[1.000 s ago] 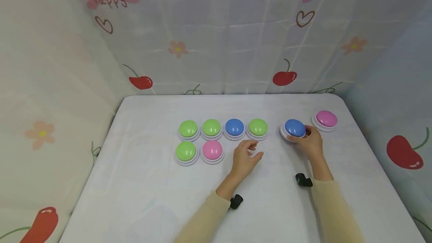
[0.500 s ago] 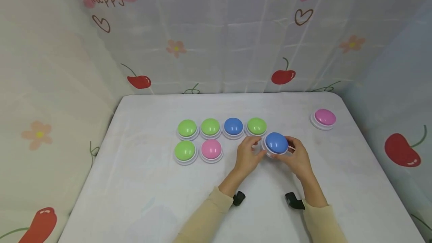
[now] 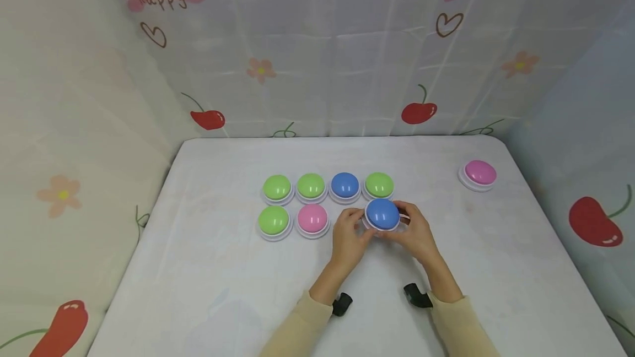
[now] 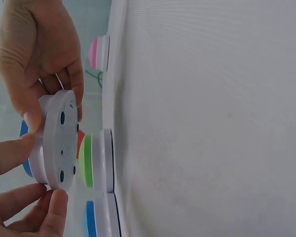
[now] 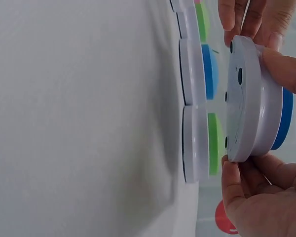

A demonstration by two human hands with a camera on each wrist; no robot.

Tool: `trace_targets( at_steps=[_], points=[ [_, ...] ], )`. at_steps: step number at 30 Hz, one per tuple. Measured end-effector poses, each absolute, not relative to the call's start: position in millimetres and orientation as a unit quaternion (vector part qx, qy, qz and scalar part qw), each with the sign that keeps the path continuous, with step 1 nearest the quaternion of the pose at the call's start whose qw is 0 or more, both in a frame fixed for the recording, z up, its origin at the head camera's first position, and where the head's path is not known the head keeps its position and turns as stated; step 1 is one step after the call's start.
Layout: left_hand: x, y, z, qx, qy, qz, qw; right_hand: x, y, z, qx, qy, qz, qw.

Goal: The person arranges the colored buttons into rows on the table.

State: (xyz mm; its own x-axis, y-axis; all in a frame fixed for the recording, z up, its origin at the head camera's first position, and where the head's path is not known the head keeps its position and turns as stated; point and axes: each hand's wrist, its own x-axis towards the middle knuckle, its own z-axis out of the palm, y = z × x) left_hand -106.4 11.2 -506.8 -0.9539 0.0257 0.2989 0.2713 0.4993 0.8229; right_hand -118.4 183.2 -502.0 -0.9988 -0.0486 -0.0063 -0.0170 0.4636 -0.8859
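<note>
Between my two hands I hold a blue push button (image 3: pixel 383 214) with a round white base, raised off the table. My left hand (image 3: pixel 348 240) pinches its left side with thumb and fingers. On the opposite side my right hand (image 3: pixel 413 233) grips the base. Both wrist views show the flat white underside (image 4: pixel 62 143) with small dark holes, well apart from the tabletop. Just behind it stands a green button (image 3: pixel 379 184), the right end of a back row that also has a blue button (image 3: pixel 344 185). A pink button (image 3: pixel 312 219) sits left of my left hand.
Two more green buttons, the near one (image 3: pixel 276 187) at the row's left end, stand in the back row. Another green button (image 3: pixel 273 221) is in front of them. A lone pink button (image 3: pixel 479 174) stands at the back right of the white table (image 3: pixel 208 269). Printed curtains enclose it.
My right hand has lifted the blue button from the right and brought it leftward to my left hand, which now holds it too. Both hands then moved slightly left with it.
</note>
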Motion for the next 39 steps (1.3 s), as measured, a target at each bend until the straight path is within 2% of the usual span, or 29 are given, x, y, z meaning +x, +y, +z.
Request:
trace_targets(
  at_steps=[12, 25, 39],
  points=[
    [-99, -8, -515, -0.011, -0.882, -0.450, 0.138, -132, 153, -516, -0.057, 0.854, -0.516, 0.027],
    [-97, -13, -520, -0.007, -0.889, -0.417, 0.190, -141, 137, -525, -0.071, 0.857, -0.509, 0.038],
    [-90, -14, -514, 0.030, -0.905, -0.393, 0.161, -143, 128, -533, -0.084, 0.867, -0.491, 0.022]
  ],
)
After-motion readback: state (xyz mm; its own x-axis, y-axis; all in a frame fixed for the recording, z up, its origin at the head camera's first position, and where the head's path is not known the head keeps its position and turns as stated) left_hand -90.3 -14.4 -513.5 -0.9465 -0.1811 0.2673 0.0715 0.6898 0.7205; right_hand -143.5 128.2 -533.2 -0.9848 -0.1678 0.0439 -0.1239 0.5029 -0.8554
